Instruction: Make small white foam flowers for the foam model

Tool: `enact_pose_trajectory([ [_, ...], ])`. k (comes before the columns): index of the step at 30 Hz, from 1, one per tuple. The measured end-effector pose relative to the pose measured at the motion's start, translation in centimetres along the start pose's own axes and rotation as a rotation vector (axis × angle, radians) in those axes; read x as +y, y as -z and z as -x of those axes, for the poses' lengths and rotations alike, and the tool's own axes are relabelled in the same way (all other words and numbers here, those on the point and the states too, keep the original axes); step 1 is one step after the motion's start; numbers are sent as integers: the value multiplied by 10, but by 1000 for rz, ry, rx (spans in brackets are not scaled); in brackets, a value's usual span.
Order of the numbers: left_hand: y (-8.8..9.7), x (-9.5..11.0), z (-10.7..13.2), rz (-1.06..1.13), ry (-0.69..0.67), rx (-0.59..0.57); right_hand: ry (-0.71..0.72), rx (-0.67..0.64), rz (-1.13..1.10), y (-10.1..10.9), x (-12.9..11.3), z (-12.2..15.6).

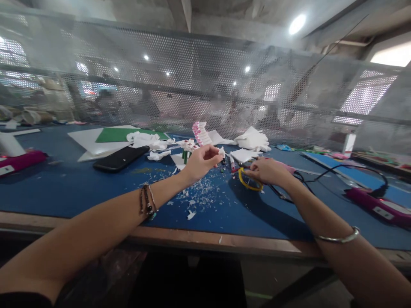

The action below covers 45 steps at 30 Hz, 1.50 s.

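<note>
My left hand is closed in a pinch, raised above the table, with a small white scrap between thumb and fingertips. To its right, my right hand has its fingers curled around a pink corded tool. The hand hides most of that tool, so its exact kind does not show. Under the right fingers is a yellow loop, like a handle. A small red piece lies between the hands. Beyond my left hand stand green pieces and a pink-and-white strip.
White shavings litter the blue table. A black phone, a green sheet and crumpled white material lie left. White sheets are stacked behind. Magenta power strips and a black cord occupy the right. Perforated mesh rises behind.
</note>
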<state>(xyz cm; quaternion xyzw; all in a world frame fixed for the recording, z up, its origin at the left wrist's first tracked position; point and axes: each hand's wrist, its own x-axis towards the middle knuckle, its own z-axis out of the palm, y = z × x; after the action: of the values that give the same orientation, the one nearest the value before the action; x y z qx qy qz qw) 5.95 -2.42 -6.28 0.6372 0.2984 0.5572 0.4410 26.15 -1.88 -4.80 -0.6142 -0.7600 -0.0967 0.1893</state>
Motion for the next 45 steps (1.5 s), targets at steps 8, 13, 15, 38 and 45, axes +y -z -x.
enact_pose_trajectory([
  [8,-5,-12,3,-55,37,-89,550,242,-202,8,-38,16],
  [13,-8,-13,6,-84,47,-150,672,351,-183,-2,-48,20],
  [15,-8,-13,6,-86,43,-160,680,404,-190,-4,-48,19],
  [38,-8,-10,10,-91,-110,-186,405,295,-900,-4,-47,18],
  [45,-6,-7,7,-71,-65,-155,392,336,-855,-8,-47,17],
])
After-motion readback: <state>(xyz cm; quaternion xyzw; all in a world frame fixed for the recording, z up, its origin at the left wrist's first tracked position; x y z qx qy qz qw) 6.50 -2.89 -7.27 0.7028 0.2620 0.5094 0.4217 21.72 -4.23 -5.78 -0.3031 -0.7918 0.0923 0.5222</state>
